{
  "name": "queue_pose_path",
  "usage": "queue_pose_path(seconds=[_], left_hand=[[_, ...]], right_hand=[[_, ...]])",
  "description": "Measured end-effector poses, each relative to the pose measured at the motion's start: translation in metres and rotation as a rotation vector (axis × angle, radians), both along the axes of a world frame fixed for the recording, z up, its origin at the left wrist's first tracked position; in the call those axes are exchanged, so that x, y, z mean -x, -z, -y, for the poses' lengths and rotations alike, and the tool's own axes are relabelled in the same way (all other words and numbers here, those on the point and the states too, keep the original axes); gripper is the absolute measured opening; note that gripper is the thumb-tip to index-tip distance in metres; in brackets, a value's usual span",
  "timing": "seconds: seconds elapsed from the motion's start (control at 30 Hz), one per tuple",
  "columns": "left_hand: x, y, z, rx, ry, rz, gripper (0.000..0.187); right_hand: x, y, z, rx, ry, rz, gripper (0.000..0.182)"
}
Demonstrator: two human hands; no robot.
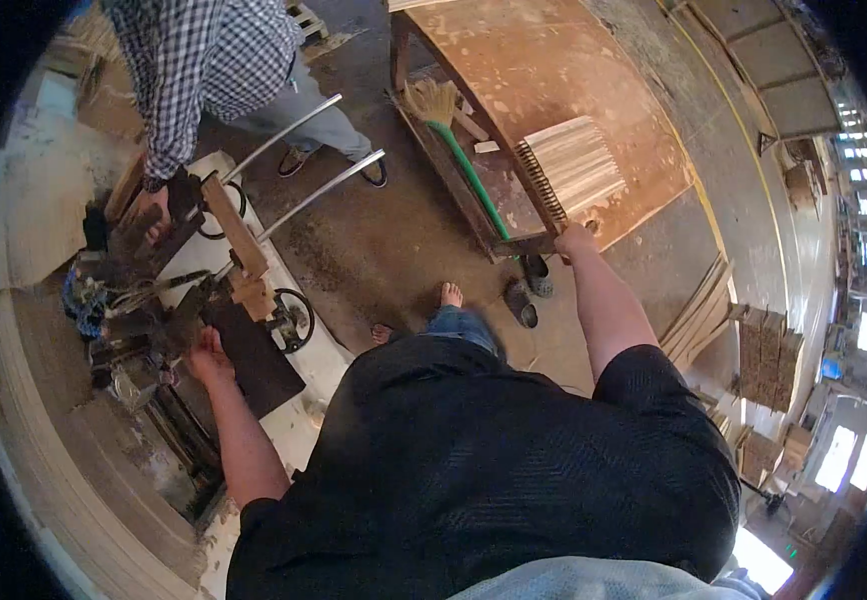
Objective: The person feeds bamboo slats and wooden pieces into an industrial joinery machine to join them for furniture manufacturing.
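At the left, my left hand (211, 360) is beside a machine (144, 350) with dark metal parts and hoses. Its fingers look loosely apart near a dark flat plate (254, 355), with no object clearly in them. My right hand (576, 243) reaches out to the table, its fingers closed at the near end of a row of wooden strips (576, 170). It seems to grip the end strip, though the fingers hide most of that spot. The strips lie side by side, with dark notched ends along the table edge.
A co-worker in a checked shirt (224, 60) stands across the machine, one hand (157, 215) on its parts. Two metal rods (324, 190) stick out over the floor. A green-handled broom (469, 180) lies on the table's (514, 50) lower shelf. Dark clogs (521, 300) and stacked wood (769, 355) are nearby.
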State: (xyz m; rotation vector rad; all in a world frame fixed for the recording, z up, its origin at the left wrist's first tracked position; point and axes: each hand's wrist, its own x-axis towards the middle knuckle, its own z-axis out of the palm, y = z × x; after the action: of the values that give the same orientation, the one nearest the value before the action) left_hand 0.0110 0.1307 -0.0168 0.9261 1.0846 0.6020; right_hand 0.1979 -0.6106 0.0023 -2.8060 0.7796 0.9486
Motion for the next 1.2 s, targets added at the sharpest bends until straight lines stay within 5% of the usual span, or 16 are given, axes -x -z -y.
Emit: queue_pose_path(seconds=[0.37, 0.53, 0.57, 0.6, 0.63, 0.7, 0.83, 0.9, 1.0, 1.03, 1.1, 1.2], left_hand=[[-0.004, -0.014, 0.012, 0.036, -0.108, 0.026, 0.033], [0.009, 0.013, 0.000, -0.030, 0.055, 0.077, 0.021], [0.011, 0.023, -0.002, 0.003, 0.038, 0.092, 0.022], [0.009, 0.025, -0.007, -0.036, 0.011, 0.082, 0.026], [0.011, 0.005, 0.003, 0.134, 0.005, 0.269, 0.037], [0.003, 0.002, 0.010, 0.070, -0.082, 0.190, 0.043], [-0.006, -0.015, 0.026, -0.045, -0.172, 0.113, 0.045], [-0.007, -0.009, 0.025, -0.076, -0.098, 0.171, 0.044], [-0.004, -0.016, 0.020, -0.003, -0.005, 0.200, 0.044], [-0.004, -0.020, 0.024, -0.002, -0.010, 0.202, 0.044], [-0.009, -0.028, 0.033, -0.054, -0.080, 0.149, 0.040], [-0.012, -0.017, 0.031, -0.109, -0.110, 0.105, 0.040]], right_hand=[[0.000, 0.014, 0.008, 0.009, -0.020, 0.009, 0.031], [-0.003, 0.013, 0.006, -0.095, -0.120, 0.043, 0.032], [-0.005, 0.027, 0.020, -0.133, -0.088, -0.006, 0.035], [-0.013, 0.030, 0.023, 0.051, -0.366, -0.157, 0.036], [-0.011, 0.095, 0.074, -0.137, -0.246, 0.158, 0.039], [-0.014, 0.071, 0.050, 0.059, -0.265, 0.060, 0.036], [-0.022, 0.112, 0.083, 0.045, -0.198, 0.052, 0.032], [-0.028, 0.132, 0.101, -0.029, -0.077, 0.036, 0.026], [-0.040, 0.176, 0.138, 0.063, -0.212, 0.082, 0.022], [-0.039, 0.160, 0.126, 0.065, -0.217, 0.085, 0.022], [-0.028, 0.107, 0.082, 0.041, -0.117, -0.035, 0.052], [-0.024, 0.096, 0.075, -0.082, -0.033, -0.046, 0.049]])
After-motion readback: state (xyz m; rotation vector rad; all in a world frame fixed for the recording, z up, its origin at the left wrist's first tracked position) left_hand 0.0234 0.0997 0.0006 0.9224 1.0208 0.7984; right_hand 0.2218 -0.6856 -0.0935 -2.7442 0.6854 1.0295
